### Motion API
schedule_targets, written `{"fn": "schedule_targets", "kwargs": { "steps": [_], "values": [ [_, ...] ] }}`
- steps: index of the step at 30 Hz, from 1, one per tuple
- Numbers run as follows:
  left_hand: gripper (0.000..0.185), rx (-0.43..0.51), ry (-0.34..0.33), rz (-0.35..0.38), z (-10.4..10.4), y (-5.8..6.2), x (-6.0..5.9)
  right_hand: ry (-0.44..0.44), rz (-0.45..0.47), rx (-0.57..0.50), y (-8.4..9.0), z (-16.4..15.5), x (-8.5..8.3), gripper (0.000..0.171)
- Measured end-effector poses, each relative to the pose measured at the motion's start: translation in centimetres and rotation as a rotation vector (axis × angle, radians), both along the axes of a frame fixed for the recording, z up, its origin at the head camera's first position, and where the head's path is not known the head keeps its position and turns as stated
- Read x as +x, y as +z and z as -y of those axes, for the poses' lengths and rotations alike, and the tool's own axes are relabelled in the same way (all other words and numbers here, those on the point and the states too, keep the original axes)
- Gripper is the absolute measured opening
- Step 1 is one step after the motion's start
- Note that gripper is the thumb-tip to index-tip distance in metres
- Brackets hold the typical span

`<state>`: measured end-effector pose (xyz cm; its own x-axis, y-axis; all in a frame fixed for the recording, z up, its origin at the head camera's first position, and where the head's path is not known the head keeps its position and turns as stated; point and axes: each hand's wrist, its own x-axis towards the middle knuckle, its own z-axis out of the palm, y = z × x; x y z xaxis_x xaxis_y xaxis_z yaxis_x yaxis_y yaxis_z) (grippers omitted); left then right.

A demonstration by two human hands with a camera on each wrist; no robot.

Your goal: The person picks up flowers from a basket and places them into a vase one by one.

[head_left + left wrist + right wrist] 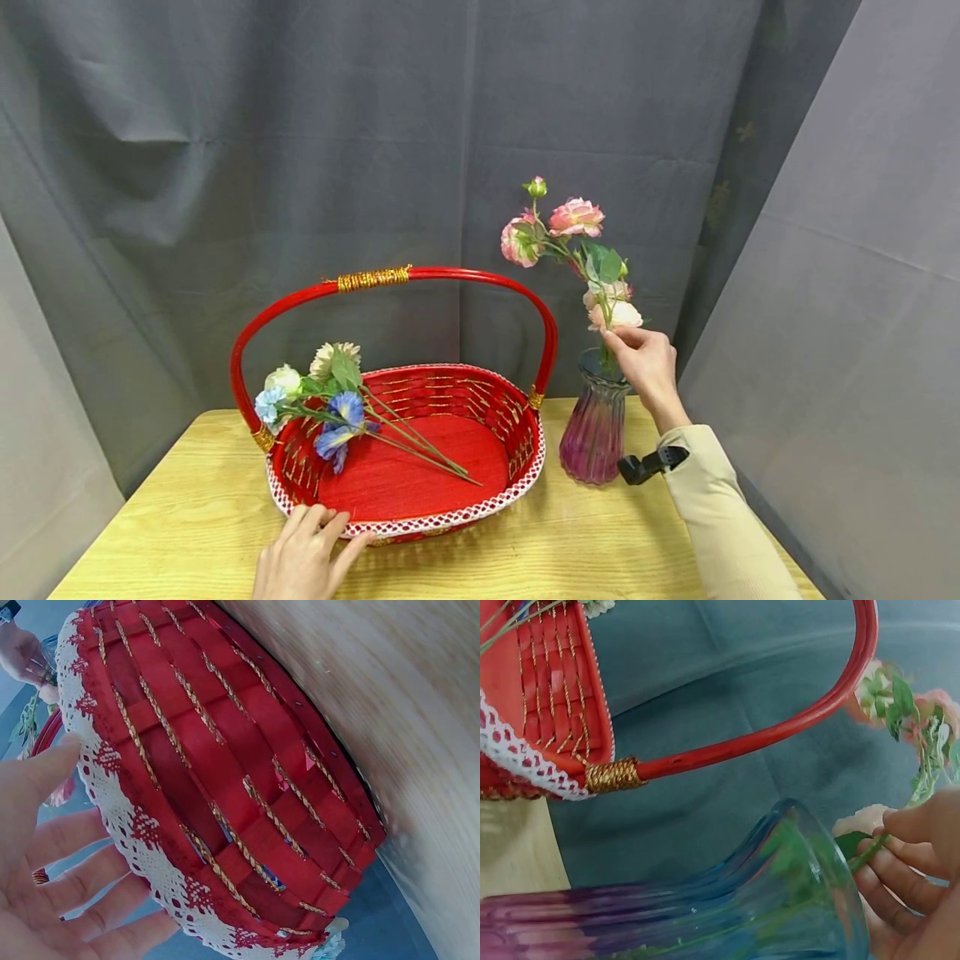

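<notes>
Our right hand (647, 364) pinches the pink flower stem (600, 292) at the mouth of the purple vase (595, 425), right of the red basket (420, 454); best to lower it straight, clear of the basket's handle (390, 279). Our left hand (303, 554), fingers spread, rests on the basket's near rim, steadying it on the counter (187, 517). More flowers (330, 404) lie inside the basket.

Pink rose stem (573, 242): artificial, several pink and cream blooms plus a small bud on top, green leaves, standing upright with its lower stem inside the vase (596, 421). Right hand (647, 362) pinches the stem just above the vase mouth. Vase is ribbed glass, blue-green at the flared top fading to purple-pink at the base, upright on the counter (570, 542), just right of the red basket (420, 454).
</notes>
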<state>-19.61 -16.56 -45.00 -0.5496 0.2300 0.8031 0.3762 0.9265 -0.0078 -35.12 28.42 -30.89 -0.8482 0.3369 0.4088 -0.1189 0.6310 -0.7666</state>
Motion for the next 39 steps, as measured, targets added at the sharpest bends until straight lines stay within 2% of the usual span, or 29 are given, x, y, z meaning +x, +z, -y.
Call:
{"fn": "schedule_targets", "kwargs": {
  "steps": [7, 15, 24, 35, 39],
  "values": [
    [0.064, 0.009, -0.005, -0.012, 0.0, 0.0, 0.0, -0.022, 0.001, 0.034, -0.3, -0.2, 0.1, 0.031],
    [0.067, 0.016, -0.011, -0.025, 0.0, -0.1, 0.0, -0.001, -0.036, -0.029, -0.2, -0.3, 0.3, 0.031],
    [0.067, 0.012, -0.007, -0.018, 0.1, -0.2, 0.1, 0.022, 0.029, -0.039, -0.3, -0.2, 0.3, 0.033],
    [0.061, -0.002, 0.006, 0.004, 0.0, -0.1, 0.2, 0.125, 0.035, -0.083, -0.4, 0.2, 0.8, 0.037],
    [0.055, -0.009, -0.013, 0.012, -0.2, 0.1, 0.0, 0.143, 0.042, -0.065, -0.4, 0.3, 1.3, 0.037]
  ]
}}
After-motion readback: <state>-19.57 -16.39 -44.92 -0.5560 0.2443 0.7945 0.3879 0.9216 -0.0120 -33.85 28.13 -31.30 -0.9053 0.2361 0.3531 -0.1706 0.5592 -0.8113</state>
